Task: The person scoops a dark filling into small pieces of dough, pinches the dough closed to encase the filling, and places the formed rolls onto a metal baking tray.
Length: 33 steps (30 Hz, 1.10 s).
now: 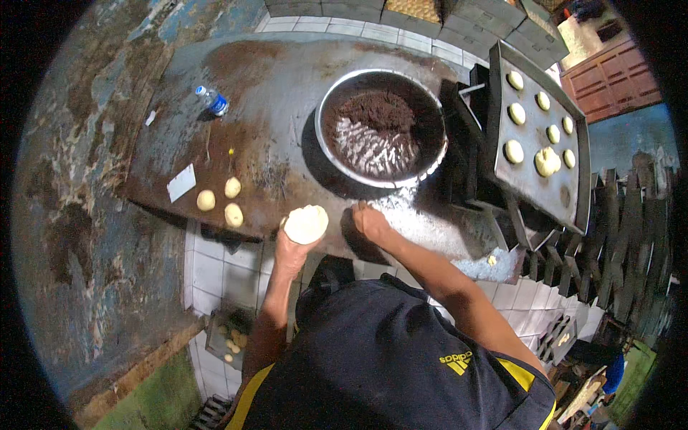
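Observation:
My left hand (290,247) holds a pale, flattened round of dough (307,223) at the table's front. My right hand (369,221) is just right of it, below the bowl, with fingers curled; whatever they may hold is hidden. A steel bowl (326,129) contains dark brown crumbly filling (376,111), with pale metal showing through its lower part. Three small dough balls (206,200) rest to the left of my hands. White powder (394,208) covers the table beside my right hand.
The worn metal table (258,107) has a water bottle (212,101) and white card (181,183). A tray (545,193) of several dough pieces sits raised at right beside stacked dark racks (620,236). A blotched wall (72,179) bounds the left. Another tray (229,333) with dough lies lower left.

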Tool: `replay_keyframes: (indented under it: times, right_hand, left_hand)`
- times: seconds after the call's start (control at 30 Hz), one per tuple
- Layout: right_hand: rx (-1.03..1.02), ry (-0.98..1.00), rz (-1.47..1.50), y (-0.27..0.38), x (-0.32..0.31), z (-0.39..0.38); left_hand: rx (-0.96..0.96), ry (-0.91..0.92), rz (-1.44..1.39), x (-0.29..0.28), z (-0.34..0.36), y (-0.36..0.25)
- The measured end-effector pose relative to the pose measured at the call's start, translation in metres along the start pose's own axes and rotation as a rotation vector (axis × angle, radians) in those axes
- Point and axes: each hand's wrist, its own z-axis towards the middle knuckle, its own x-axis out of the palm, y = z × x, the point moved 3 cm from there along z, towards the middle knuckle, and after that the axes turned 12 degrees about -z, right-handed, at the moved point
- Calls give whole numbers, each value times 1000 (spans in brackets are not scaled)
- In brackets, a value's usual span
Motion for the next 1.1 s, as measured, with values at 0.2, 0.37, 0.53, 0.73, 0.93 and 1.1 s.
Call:
replay_keyframes:
  times: [0.2, 0.37, 0.53, 0.73, 0.93, 1.1]
  right_hand:
    - [278, -226, 591, -29, -166, 25]
    - [400, -283, 224, -125, -124, 114]
    - [142, -407, 106, -119, -80, 147]
    - [438, 390, 1367, -87, -120, 126]
    - [426, 95, 1276, -32, -195, 63]
    - [149, -400, 33, 30, -175, -1]
  left_hand:
    - [104, -10, 46, -13, 100, -35]
    - [86, 25, -146, 19, 158, -62]
    - [-8, -20, -70, -17, 189, -33]
    - [60, -44, 85, -26, 196, -29]
    - [149, -17, 153, 21, 190, -16]
    - [281, 8, 408, 71, 170, -32]
